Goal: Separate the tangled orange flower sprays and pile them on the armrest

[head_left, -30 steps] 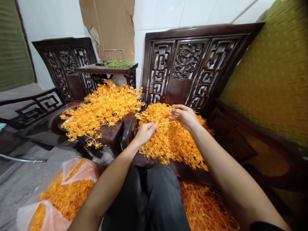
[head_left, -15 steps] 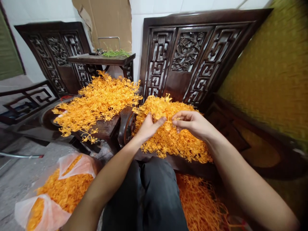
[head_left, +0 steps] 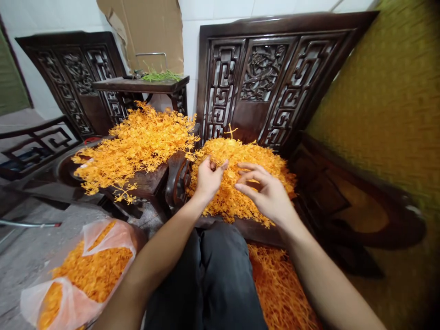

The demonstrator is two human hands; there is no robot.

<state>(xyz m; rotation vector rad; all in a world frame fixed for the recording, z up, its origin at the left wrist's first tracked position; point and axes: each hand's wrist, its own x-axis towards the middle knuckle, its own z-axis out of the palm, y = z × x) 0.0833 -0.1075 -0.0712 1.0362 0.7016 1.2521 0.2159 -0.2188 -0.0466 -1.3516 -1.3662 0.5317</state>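
A heap of orange plastic flower sprigs point(head_left: 237, 201) covers the seat of the dark wooden chair in front of me. Over its left part is my left hand point(head_left: 209, 179), fingers curled in and thumb raised; whatever they grip is lost against the orange. To its right, my right hand point(head_left: 266, 190) hovers above the same heap, thumb and fingers apart, with nothing visible in them. One thin orange stem point(head_left: 231, 132) sticks up at the heap's back edge.
More orange sprigs point(head_left: 137, 146) are piled on a wooden seat at left. A translucent bag point(head_left: 74, 293) of small orange pieces stands on the floor at lower left. Orange stems point(head_left: 282, 288) lie below the seat. A small table point(head_left: 137, 85) holds green strands behind.
My right hand has opened and moved slightly down, away from the left hand. The left hand has shifted a little left. A stem now stands up at the heap's back.
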